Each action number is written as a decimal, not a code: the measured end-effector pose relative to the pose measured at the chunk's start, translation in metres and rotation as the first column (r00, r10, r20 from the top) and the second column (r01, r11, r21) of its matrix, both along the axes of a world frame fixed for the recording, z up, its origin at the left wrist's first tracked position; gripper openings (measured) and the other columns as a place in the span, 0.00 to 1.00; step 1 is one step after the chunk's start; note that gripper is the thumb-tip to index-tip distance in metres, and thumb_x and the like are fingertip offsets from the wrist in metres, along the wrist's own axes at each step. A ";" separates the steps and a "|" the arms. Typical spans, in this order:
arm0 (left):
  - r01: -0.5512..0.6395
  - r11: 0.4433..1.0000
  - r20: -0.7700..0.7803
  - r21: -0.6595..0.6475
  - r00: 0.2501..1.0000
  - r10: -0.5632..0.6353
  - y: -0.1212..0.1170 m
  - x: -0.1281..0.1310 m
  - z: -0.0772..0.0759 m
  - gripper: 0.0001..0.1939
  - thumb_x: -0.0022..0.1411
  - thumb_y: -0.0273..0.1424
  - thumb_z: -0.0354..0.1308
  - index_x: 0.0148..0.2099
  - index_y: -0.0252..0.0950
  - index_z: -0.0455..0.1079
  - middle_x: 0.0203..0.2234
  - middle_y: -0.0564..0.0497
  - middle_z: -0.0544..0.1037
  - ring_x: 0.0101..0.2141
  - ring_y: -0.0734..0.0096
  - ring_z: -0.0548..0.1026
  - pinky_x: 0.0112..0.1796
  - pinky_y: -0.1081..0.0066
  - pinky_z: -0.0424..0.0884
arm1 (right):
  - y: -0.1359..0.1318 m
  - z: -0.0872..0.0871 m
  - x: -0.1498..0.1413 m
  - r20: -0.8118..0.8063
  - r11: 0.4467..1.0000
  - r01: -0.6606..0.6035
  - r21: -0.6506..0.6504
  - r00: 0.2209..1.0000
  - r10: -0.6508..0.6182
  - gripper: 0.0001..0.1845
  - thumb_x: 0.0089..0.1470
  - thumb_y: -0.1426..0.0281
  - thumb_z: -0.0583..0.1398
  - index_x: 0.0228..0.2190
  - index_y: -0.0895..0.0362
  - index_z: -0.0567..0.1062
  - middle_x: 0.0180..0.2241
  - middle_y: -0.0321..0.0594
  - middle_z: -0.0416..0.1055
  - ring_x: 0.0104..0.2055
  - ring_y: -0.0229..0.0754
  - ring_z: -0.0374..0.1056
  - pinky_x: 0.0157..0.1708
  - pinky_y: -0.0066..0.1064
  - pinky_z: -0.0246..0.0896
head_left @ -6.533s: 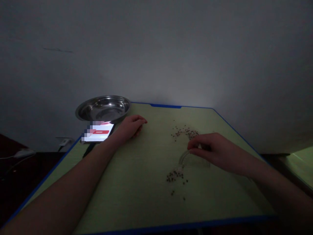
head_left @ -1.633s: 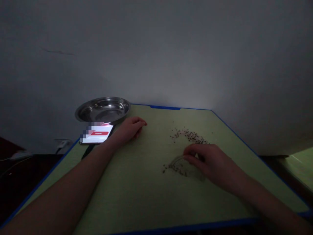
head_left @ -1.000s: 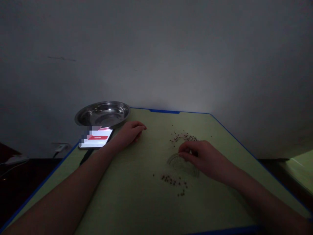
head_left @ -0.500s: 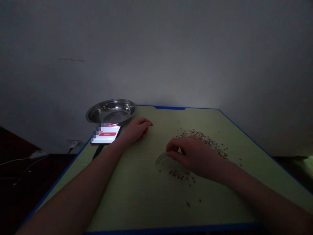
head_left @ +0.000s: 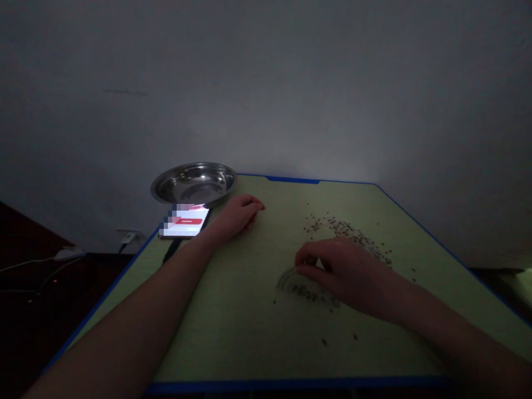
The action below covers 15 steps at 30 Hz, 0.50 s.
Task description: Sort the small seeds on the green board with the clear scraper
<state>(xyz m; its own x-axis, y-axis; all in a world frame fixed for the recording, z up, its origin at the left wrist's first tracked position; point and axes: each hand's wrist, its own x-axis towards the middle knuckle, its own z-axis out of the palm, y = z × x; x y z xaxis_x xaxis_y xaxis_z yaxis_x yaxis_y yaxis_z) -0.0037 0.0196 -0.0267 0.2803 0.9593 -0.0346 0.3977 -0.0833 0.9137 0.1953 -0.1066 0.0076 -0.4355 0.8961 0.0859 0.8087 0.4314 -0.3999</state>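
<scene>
Compared with half a second ago, the person's right hand [head_left: 336, 269] is bringing the clear, half-round protractor-like piece [head_left: 305, 281] slightly nearer to the body. Its curved part is now overlapping the near group of small, dark, seed-like grains [head_left: 307, 295], which was showing mostly beyond its lower edge. The work, it seems, is now centring on that group. The right thumb and fingers are pinching the piece narrowly at its arc, low over the pale green, blue-edged tabletop [head_left: 241, 332]. The left hand [head_left: 241, 215] is resting loosely curled; whether it is holding anything, one cannot tell.

Counting: one clear piece is showing, and two main groups of grains, the far group [head_left: 357, 237] partly hiding behind the right hand; single grains are too small to count. One shiny round metal bowl [head_left: 199, 191] and one lit, flat-screened phone [head_left: 191, 221] are lying beyond the left forearm.
</scene>
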 end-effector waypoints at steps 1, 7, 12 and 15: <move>0.006 1.000 0.002 0.004 1.000 -0.006 0.000 0.000 0.000 0.07 0.59 0.32 0.52 0.35 0.36 0.69 0.13 0.59 0.63 0.12 0.81 0.59 0.16 0.77 0.54 | 0.000 0.001 0.003 -0.002 1.000 0.021 0.009 1.000 -0.021 0.07 0.54 0.70 0.57 0.30 0.53 0.76 0.26 0.34 0.74 0.26 0.34 0.65 0.27 0.27 0.54; 0.008 1.000 0.002 0.012 1.000 -0.008 0.001 -0.001 -0.001 0.07 0.59 0.32 0.52 0.34 0.36 0.69 0.13 0.59 0.63 0.13 0.81 0.59 0.15 0.77 0.54 | 0.002 -0.002 0.021 0.015 0.996 0.092 0.010 0.996 -0.092 0.08 0.55 0.69 0.57 0.30 0.54 0.77 0.26 0.36 0.75 0.26 0.36 0.65 0.27 0.28 0.55; -0.009 1.000 0.012 -0.014 1.000 0.009 0.000 0.000 0.000 0.07 0.59 0.32 0.51 0.34 0.36 0.69 0.13 0.59 0.62 0.12 0.81 0.58 0.15 0.77 0.53 | -0.005 -0.008 0.024 -0.001 0.997 0.080 -0.008 0.997 -0.080 0.08 0.55 0.69 0.56 0.29 0.54 0.77 0.25 0.35 0.74 0.26 0.37 0.66 0.26 0.28 0.55; -0.004 1.000 0.003 -0.003 1.000 0.004 0.000 0.000 0.000 0.07 0.59 0.32 0.52 0.34 0.36 0.69 0.13 0.59 0.62 0.12 0.81 0.58 0.16 0.77 0.54 | -0.011 -0.006 0.024 -0.015 0.998 0.058 -0.027 0.998 -0.058 0.08 0.55 0.69 0.57 0.29 0.53 0.77 0.26 0.35 0.75 0.26 0.36 0.66 0.27 0.27 0.55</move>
<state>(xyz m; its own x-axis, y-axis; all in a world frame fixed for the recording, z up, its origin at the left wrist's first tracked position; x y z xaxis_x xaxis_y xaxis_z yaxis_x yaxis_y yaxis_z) -0.0037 0.0199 -0.0267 0.2762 0.9604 -0.0365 0.3949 -0.0787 0.9153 0.2189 -0.1173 0.0020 -0.3815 0.9218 0.0683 0.8257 0.3731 -0.4232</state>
